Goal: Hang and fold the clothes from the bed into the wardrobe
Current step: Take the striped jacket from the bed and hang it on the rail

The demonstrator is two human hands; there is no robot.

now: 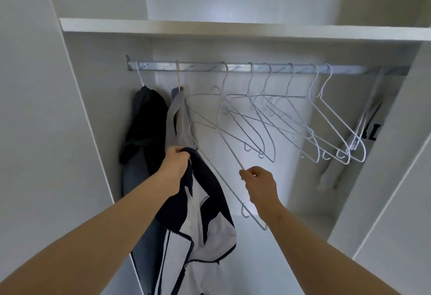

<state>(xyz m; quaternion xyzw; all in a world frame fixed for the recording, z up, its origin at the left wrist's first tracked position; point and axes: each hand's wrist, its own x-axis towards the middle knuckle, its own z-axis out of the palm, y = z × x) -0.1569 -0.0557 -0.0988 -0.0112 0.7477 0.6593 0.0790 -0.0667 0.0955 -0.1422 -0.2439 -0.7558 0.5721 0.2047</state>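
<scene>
Left hand (178,161) grips navy-and-white jacket (205,220) at its top edge, low in front of wardrobe rail (193,67). Right hand (258,184) pinches tilted wire hanger (231,149); hook probably on rail, unclear.

The wardrobe rail (198,67) carries a dark garment (144,119) and a grey garment (177,117) at its left end, empty wire hangers (288,97) in the middle, and a pale garment (332,171) at the right.

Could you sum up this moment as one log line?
left hand: holds jacket | right hand: pinches hanger | stage: jacket not yet hung
</scene>
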